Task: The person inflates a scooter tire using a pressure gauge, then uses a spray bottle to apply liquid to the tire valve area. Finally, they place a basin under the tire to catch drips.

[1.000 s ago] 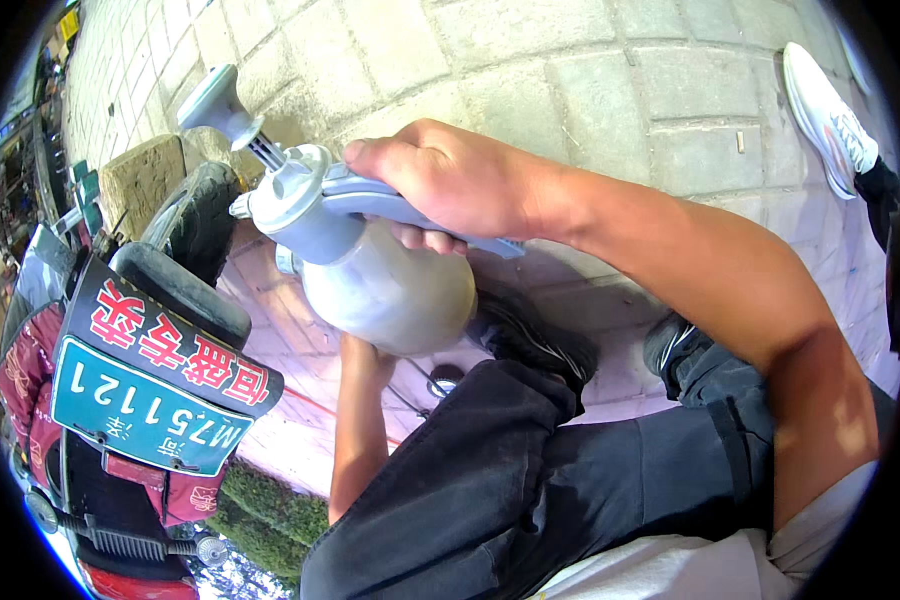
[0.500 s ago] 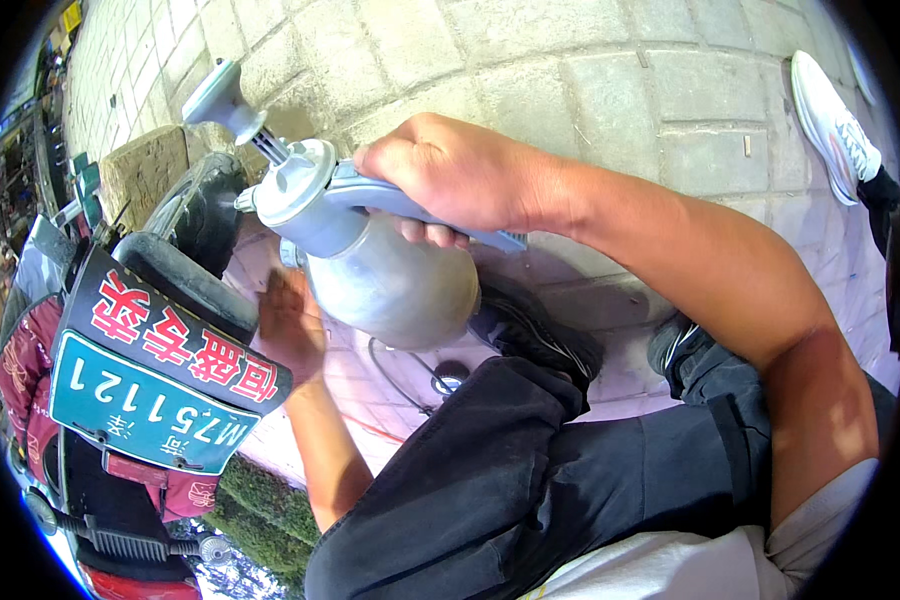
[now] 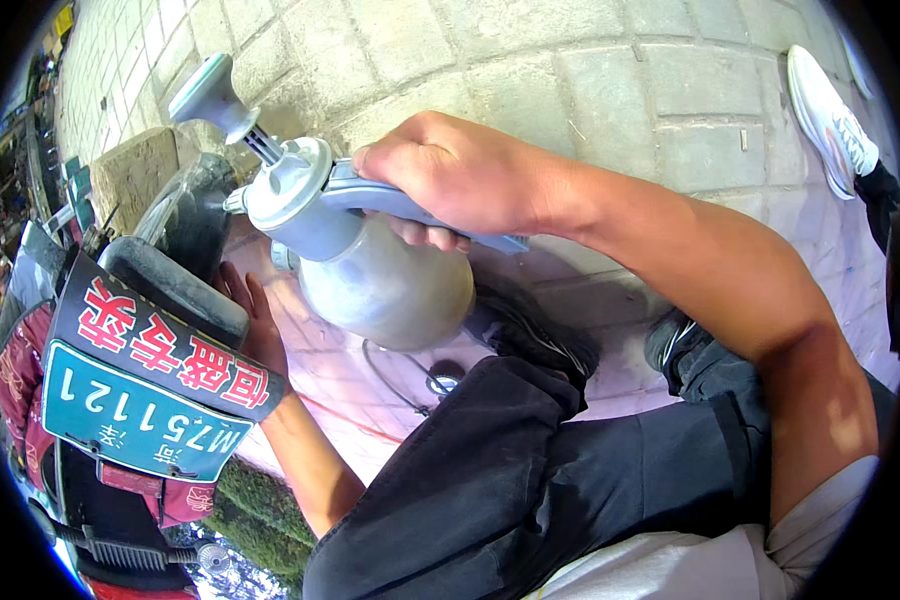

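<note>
Am gripping pump sprayer (image 3: 370,270) handle, right hand (image 3: 460,180) fingers wrapped tight, bottle hanging mid-frame. Left hand (image 3: 250,320) at 8 o'clock below, fingers spread, touching rear tyre (image 3: 170,285).

Setting, as you look down: outdoor pavement (image 3: 610,90) of large grey square slabs, joints dark, in bright daylight. Nearer you, a pinkish paved patch (image 3: 350,390) in softer shade. Upper left, a rough stone block (image 3: 135,175). Lower left, a low green hedge (image 3: 260,510). Upper right, a bystander's white sneaker (image 3: 828,120).
</note>
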{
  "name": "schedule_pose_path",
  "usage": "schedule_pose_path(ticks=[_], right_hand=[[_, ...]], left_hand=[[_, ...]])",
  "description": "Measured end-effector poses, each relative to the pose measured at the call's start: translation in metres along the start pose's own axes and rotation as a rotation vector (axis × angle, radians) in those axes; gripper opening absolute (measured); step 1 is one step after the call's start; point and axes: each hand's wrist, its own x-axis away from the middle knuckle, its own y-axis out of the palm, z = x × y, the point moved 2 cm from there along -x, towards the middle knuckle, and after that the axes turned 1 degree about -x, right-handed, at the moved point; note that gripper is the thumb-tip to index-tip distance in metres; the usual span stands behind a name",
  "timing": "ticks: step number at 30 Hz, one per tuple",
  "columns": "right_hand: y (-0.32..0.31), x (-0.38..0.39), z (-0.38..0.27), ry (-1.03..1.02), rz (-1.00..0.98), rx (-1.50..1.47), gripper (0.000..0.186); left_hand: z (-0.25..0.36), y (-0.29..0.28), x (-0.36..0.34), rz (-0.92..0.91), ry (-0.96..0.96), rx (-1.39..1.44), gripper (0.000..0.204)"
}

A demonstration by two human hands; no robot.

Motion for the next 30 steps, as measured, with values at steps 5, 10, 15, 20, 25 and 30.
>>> schedule_pose_path(ticks=[5, 10, 15, 20, 25, 30], right_hand=[[0.005, 0.003, -0.001, 0.011, -0.053, 0.044, 0.045], [0.011, 0.008, 0.001, -0.029, -0.073, 0.051, 0.048], [0.008, 0.01, 0.008, -0.051, -0.05, 0.035, 0.048], [0.002, 0.012, 0.004, -0.014, -0.023, 0.002, 0.046], [0.007, 0.01, 0.002, -0.017, -0.066, 0.026, 0.045], [0.006, 0.009, 0.007, -0.041, -0.047, 0.036, 0.044]], left_hand=[[-0.005, -0.001, 0.0, 0.031, -0.01, -0.053, 0.057], [-0.016, -0.001, -0.022, -0.036, -0.052, -0.206, 0.054], [-0.014, 0.013, -0.01, 0.002, -0.025, -0.12, 0.052], [-0.006, 0.009, 0.005, -0.029, -0.036, -0.028, 0.055], [-0.019, -0.003, -0.014, -0.157, -0.139, -0.168, 0.052], [-0.022, 0.008, -0.015, -0.089, -0.09, -0.164, 0.05]])
